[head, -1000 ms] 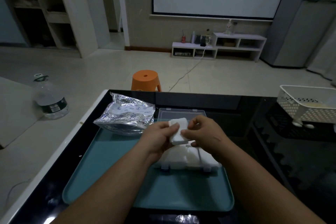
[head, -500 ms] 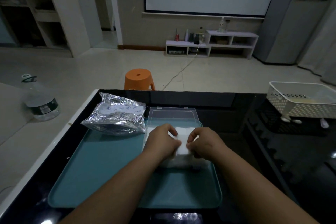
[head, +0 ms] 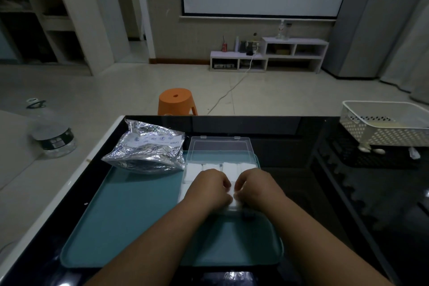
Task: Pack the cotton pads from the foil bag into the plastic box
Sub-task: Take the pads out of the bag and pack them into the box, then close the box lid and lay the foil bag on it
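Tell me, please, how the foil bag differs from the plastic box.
The foil bag is crinkled, opaque silver; the plastic box is clear and straight-edged. The bag hides its contents; the box lies open, showing cotton pads. Nobody touches the bag; the left hand and right hand rest on the box's pads. Both sit on the teal tray.

Left hand (head: 209, 189) and right hand (head: 255, 189) side by side, fingers curled, gripping white square cotton pads (head: 229, 168) inside clear plastic box (head: 218, 148), lid open toward 12 o'clock. Crinkled silver foil bag (head: 146, 153) just beside box at 10 o'clock. Both on teal rectangular tray (head: 130, 216) on glossy black surface (head: 301, 169). White perforated basket (head: 380, 123) at 2 o'clock.
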### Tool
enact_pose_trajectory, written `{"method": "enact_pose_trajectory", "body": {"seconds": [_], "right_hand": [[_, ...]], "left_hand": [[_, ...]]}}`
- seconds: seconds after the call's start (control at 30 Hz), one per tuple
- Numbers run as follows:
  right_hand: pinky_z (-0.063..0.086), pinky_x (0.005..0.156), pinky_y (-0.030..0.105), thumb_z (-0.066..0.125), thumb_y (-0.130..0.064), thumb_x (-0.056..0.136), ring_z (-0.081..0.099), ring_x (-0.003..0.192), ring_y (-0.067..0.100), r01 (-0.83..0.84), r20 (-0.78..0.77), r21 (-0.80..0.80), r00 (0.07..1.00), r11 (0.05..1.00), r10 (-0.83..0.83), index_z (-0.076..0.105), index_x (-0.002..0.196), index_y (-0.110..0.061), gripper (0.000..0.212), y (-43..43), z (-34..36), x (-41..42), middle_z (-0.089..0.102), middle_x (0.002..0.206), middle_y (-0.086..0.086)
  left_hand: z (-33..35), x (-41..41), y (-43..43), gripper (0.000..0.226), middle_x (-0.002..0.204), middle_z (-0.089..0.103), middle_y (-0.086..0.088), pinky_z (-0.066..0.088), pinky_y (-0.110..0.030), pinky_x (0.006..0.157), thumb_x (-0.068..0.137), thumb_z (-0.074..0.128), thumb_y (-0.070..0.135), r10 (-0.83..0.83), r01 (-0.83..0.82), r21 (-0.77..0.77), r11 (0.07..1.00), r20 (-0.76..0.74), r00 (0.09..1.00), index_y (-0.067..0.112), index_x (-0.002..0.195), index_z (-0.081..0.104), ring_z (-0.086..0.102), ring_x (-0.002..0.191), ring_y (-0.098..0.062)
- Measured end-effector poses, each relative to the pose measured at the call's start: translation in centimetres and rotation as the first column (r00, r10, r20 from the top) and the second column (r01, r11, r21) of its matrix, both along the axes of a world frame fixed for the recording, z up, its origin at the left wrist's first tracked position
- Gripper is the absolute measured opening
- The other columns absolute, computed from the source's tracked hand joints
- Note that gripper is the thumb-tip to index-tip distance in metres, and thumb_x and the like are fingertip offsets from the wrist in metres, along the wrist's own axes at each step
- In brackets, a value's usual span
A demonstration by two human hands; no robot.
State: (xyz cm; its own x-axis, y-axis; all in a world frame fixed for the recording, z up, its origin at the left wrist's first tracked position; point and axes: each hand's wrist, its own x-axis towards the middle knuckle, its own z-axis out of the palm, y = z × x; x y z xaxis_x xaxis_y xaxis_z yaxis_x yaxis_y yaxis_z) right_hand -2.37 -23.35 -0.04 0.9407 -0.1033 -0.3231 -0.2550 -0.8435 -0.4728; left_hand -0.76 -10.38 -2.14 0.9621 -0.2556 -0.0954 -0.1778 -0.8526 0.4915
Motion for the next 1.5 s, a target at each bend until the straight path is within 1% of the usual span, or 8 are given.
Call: {"method": "enact_pose_trajectory", "body": {"seconds": [0.5,0.67,0.77,0.87,1.0,1.2,1.33,1.5], "right_hand": [[0.052,0.091,0.034,0.053,-0.014,0.088,0.062,0.11,0.027,-0.089,-0.026,-0.083,0.996,0.993,0.087,0.068,0.118,-0.016,0.033,0.1,-0.7,0.2,0.066,0.117,0.009],[0.052,0.093,0.037,0.052,-0.011,0.088,0.062,0.11,0.028,-0.114,-0.029,-0.072,0.993,0.991,0.113,0.068,0.117,-0.014,0.033,0.0,0.1,0.5,0.066,0.117,0.01],[0.052,0.094,0.037,0.05,-0.005,0.089,0.062,0.106,0.027,-0.118,-0.009,-0.096,0.993,0.988,0.118,0.07,0.114,-0.012,0.033,0.0,0.6,0.7,0.066,0.118,0.01],[0.052,0.092,0.033,0.053,0.0,0.089,0.061,0.103,0.021,-0.044,0.097,-0.061,0.994,0.997,0.049,0.071,0.112,-0.015,0.033,-0.2,1.1,1.1,0.066,0.116,0.006],[0.049,0.096,0.034,0.055,-0.002,0.088,0.058,0.111,0.021,0.066,0.187,-0.014,0.98,0.998,-0.062,0.065,0.121,-0.017,0.037,-1.2,1.1,1.7,0.062,0.125,0.006],[0.047,0.088,0.033,0.046,-0.009,0.093,0.057,0.11,0.028,0.125,0.134,-0.041,0.984,0.991,-0.118,0.058,0.125,-0.01,0.034,-2.1,-0.6,2.3,0.06,0.126,0.012],[0.046,0.091,0.035,0.044,-0.013,0.096,0.057,0.112,0.032,0.128,0.123,-0.022,0.985,0.992,-0.125,0.056,0.124,-0.007,0.032,-2.0,-1.2,2.8,0.06,0.124,0.015],[0.043,0.077,0.029,0.044,-0.016,0.099,0.059,0.095,0.025,0.133,0.152,0.005,0.979,0.991,-0.133,0.062,0.115,-0.009,0.025,-1.3,-1.9,3.3,0.064,0.11,0.011]], "left_hand": [[0.0,0.0,-0.5,0.013,0.082,0.058,-0.007,0.038,-0.027,0.068,0.082,0.069,0.024,-0.096,0.101,0.187,0.977,-0.037,0.995,0.017,0.073,0.061,0.058,0.083,-0.023],[0.3,0.2,0.4,0.025,0.106,0.072,-0.004,0.048,-0.024,0.082,0.087,0.058,0.01,0.015,-0.017,-0.033,0.999,-0.074,0.997,0.017,0.105,0.075,0.065,0.1,-0.021],[0.7,0.6,1.1,0.027,0.093,0.075,-0.011,0.057,-0.034,0.082,0.085,0.059,-0.002,0.088,-0.145,-0.265,0.953,-0.216,0.972,0.011,0.102,0.074,0.07,0.081,-0.023],[1.4,0.8,1.5,0.03,0.074,0.07,-0.013,0.057,-0.033,0.063,0.079,0.056,-0.011,0.122,-0.251,-0.433,0.866,-0.304,0.945,0.01,0.093,0.073,0.065,0.063,-0.024],[1.4,1.8,2.9,0.025,0.094,0.069,0.003,0.052,-0.028,0.074,0.085,0.057,0.007,0.206,-0.21,-0.305,0.929,-0.044,0.977,0.025,0.096,0.071,0.066,0.088,-0.02],[-0.2,3.4,5.9,0.041,0.136,0.055,-0.007,0.042,-0.037,0.1,0.091,0.051,0.007,0.319,-0.311,-0.081,0.947,0.099,0.943,0.021,0.128,0.061,0.05,0.123,-0.029],[-1.1,3.4,6.2,0.046,0.135,0.054,-0.012,0.044,-0.035,0.095,0.092,0.041,0.0,0.309,-0.307,-0.061,0.95,0.02,0.951,0.016,0.131,0.058,0.053,0.119,-0.032],[-1.5,3.4,7.5,0.025,0.109,0.068,-0.007,0.05,-0.033,0.081,0.093,0.049,0.009,0.418,-0.403,-0.168,0.899,0.064,0.906,0.019,0.103,0.07,0.061,0.096,-0.026]]}}
